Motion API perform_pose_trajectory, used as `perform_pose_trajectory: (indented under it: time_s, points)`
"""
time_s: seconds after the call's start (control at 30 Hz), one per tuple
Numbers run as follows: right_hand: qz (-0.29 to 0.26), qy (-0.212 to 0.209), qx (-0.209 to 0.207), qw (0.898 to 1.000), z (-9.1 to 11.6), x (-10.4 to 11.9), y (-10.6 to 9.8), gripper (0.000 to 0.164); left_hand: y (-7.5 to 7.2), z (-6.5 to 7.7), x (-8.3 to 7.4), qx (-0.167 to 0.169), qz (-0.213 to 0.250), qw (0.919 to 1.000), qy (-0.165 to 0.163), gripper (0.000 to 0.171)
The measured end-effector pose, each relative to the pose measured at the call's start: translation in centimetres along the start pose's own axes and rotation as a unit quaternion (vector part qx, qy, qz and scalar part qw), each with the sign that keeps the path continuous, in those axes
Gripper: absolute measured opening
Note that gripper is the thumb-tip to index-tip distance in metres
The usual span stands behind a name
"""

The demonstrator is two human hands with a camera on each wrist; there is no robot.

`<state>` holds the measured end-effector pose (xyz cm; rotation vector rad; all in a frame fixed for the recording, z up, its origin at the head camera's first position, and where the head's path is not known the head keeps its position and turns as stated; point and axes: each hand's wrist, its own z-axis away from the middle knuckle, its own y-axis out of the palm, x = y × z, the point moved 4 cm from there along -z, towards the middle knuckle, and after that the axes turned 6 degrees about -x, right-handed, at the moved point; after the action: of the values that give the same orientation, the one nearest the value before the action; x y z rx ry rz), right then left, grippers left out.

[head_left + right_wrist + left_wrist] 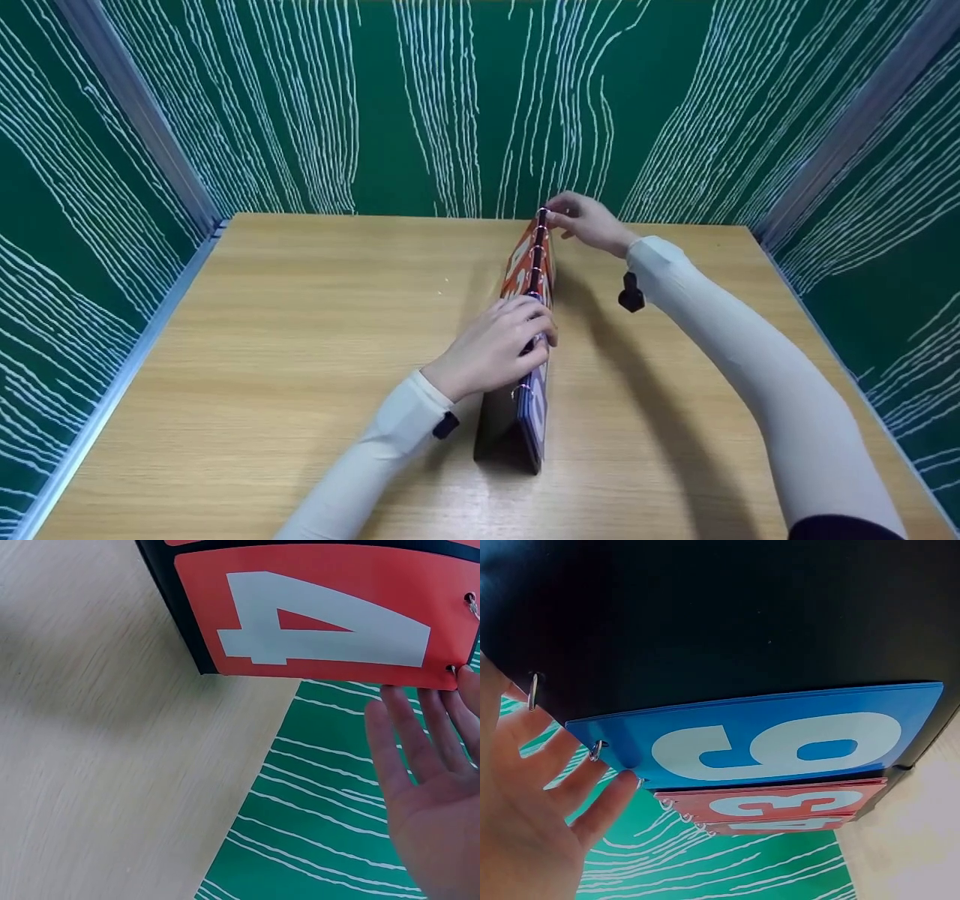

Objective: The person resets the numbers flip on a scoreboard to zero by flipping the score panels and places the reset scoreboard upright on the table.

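Observation:
A flip scoreboard (pixel 534 420) stands like a tent on the table, its ringed ridge running away from me. My left hand (pixel 502 341) lies over the ridge near its middle, fingers bent across the top edge. At the far end, my right hand (pixel 592 225) pinches the top corner between thumb and fingers. In the left wrist view a blue number card (pixel 780 739) hangs from rings on the black board, with red number cards (pixel 780 802) beyond it. The right wrist view shows a red card with a white 4 (pixel 322 622), its corner near my right thumb.
The scoreboard rests on a light wooden table (pixel 300 337). Green walls with white wavy lines (pixel 375 112) enclose the table at the back and sides, with grey posts (pixel 150 112) in the corners. Small pale specks (pixel 445 280) lie left of the scoreboard.

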<state>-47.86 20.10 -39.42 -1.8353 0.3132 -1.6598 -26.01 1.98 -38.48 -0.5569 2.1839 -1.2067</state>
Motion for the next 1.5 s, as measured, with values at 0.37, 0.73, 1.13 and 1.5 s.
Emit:
perform_pose_trajectory:
  time_s: [0.37,0.73,1.13,1.5]
  points:
    - [0.0,-0.047,-0.037,0.998,0.2,0.4,0.0,0.038,-0.2,0.4,0.5,-0.047,0.008,0.9989,-0.004,0.021]
    - [0.015,-0.056,-0.061,0.996,0.3,0.9,-0.2,0.03,-0.1,2.1,3.0,-0.06,0.034,0.9912,-0.113,0.029]
    - [0.018,-0.035,-0.062,0.997,0.5,1.0,-0.1,0.032,2.6,4.9,5.7,0.095,0.085,0.9849,-0.117,0.067]
    - [-0.009,-0.027,-0.063,0.998,0.3,0.6,0.0,0.032,3.7,5.9,7.0,0.119,0.13,0.975,-0.136,0.077]
